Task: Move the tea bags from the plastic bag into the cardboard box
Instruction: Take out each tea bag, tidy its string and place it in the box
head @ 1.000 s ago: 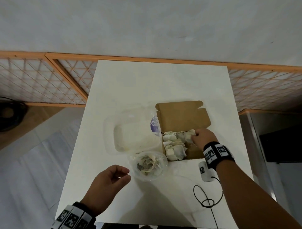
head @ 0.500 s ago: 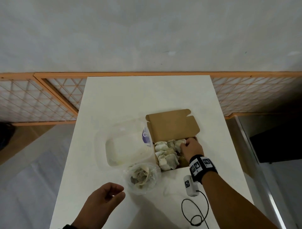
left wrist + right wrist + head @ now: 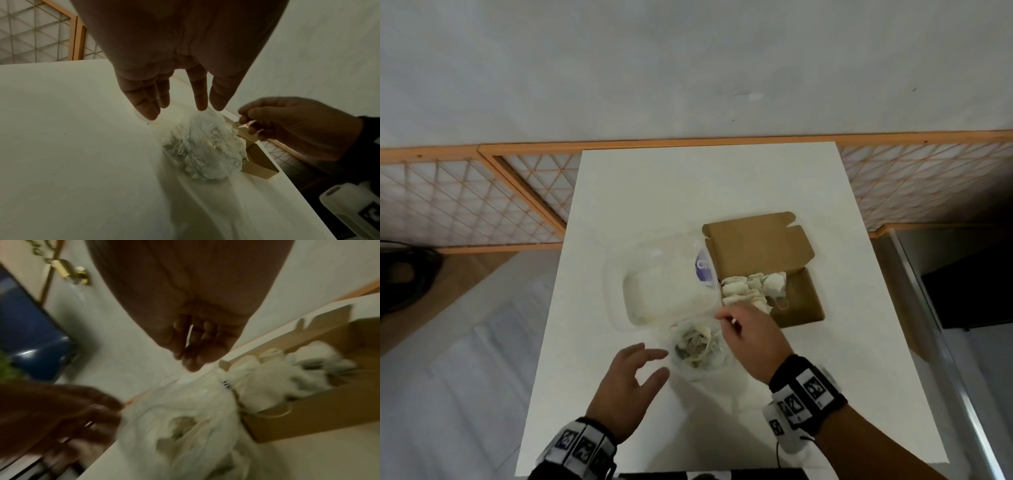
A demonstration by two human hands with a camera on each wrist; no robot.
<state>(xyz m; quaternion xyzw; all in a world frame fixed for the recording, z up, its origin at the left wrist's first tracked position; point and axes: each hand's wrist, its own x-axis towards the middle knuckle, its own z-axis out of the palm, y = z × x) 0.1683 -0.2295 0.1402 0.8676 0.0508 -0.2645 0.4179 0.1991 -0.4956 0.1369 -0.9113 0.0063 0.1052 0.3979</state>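
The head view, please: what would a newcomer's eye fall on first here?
First, the open brown cardboard box on the white table, white tea bags piled in its left half. Just in front, both hands converge on the clear plastic bag: left hand spread, right hand above it.

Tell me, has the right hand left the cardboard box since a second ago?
Yes. The right hand has come off the cardboard box toward the person and now hangs over the plastic bag beside it.

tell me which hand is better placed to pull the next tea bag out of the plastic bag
Likely the right hand: it sits over the plastic bag, right beside the cardboard box. The left hand hovers open at the bag's far side, better for steadying.
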